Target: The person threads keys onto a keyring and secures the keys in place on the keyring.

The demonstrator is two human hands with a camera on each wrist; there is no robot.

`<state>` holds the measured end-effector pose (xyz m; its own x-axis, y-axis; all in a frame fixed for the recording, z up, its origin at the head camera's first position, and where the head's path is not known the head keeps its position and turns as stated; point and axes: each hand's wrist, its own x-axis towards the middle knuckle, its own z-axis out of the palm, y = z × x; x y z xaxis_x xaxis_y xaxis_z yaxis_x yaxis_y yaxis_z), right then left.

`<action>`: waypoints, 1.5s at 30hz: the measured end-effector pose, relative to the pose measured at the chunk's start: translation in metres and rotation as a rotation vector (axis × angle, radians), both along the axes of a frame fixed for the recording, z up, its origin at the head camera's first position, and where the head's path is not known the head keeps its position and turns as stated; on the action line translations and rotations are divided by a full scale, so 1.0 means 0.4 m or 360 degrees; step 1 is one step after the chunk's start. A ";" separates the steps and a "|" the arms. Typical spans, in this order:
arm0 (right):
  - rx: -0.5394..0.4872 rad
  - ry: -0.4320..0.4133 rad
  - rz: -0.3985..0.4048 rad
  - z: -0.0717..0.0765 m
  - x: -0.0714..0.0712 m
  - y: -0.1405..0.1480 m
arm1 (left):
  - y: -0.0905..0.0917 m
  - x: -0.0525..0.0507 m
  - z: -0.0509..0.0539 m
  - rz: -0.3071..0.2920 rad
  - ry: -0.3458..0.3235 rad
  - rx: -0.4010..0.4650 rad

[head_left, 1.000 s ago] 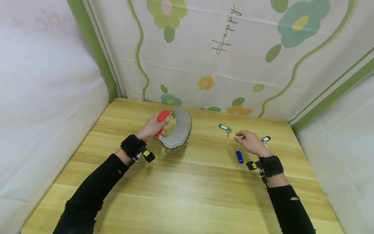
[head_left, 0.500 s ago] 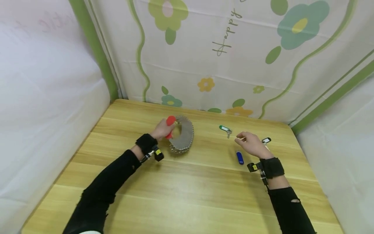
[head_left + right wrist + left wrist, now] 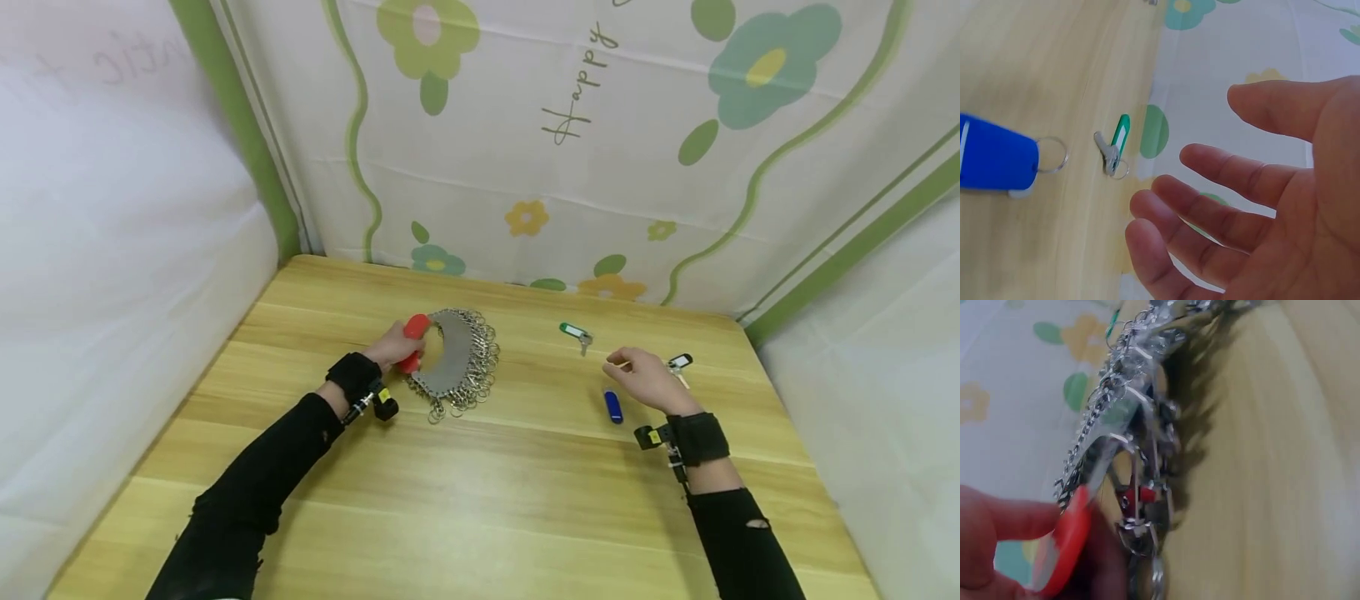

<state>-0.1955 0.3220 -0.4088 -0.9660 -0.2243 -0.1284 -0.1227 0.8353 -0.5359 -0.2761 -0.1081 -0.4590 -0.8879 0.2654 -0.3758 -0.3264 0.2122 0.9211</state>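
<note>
Key tags (image 3: pixel 613 407) lie right of the ring plate (image 3: pixel 456 354)

- The left hand (image 3: pixel 392 347) has swung back leftward after reaching further right half a second ago, and it's nearer the person now than in either earlier glimpse.
- The red handle (image 3: pixel 416 327) in its grip has gone along with it.
- The grey crescent plate (image 3: pixel 456 354) has come back left too and looks lower over the counter (image 3: pixel 480 483) than a second ago; whether it touches, I can't tell.
- Its metal rings (image 3: pixel 483 362), bunched close under the rim before, now fan out past the curved outer edge, a few spilling toward the person.
- The left sleeve (image 3: pixel 251 479) has followed leftward.
</note>
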 end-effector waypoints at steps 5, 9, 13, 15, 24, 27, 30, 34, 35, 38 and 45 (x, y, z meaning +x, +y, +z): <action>0.0046 -0.0036 -0.0010 -0.012 0.006 0.010 | -0.057 0.012 0.008 -0.0125 -0.0106 -0.0115; 0.0053 -0.0044 0.0008 -0.017 0.004 0.011 | -0.096 0.020 0.013 -0.0271 -0.0114 -0.0150; 0.0051 -0.0053 0.0010 -0.020 0.000 0.012 | -0.126 0.027 0.021 -0.0352 -0.0026 -0.0337; 0.0055 -0.0057 0.0001 -0.019 0.000 0.014 | -0.135 0.028 0.027 -0.0366 0.0049 -0.0474; 0.0082 -0.0014 0.0007 -0.020 -0.033 0.010 | -0.167 0.011 0.073 -0.0330 0.0300 -0.0836; 0.0116 0.0021 0.0038 -0.021 -0.056 0.006 | -0.175 -0.002 0.083 -0.0303 0.0364 -0.0889; 0.0164 0.0072 0.0049 -0.020 -0.083 -0.004 | -0.172 -0.015 0.094 -0.0282 0.0435 -0.0942; 0.0215 0.0092 0.0028 -0.021 -0.117 -0.021 | -0.158 -0.034 0.102 -0.0276 0.0504 -0.0988; 0.0221 0.0083 0.0021 -0.022 -0.124 -0.025 | -0.154 -0.039 0.104 -0.0287 0.0519 -0.1011; 0.0247 0.0045 -0.0027 -0.035 -0.148 -0.030 | -0.140 -0.053 0.109 -0.0323 0.0529 -0.1054; 0.0286 -0.0083 -0.0164 -0.074 -0.195 -0.039 | -0.078 -0.073 0.120 -0.0340 0.0675 -0.1166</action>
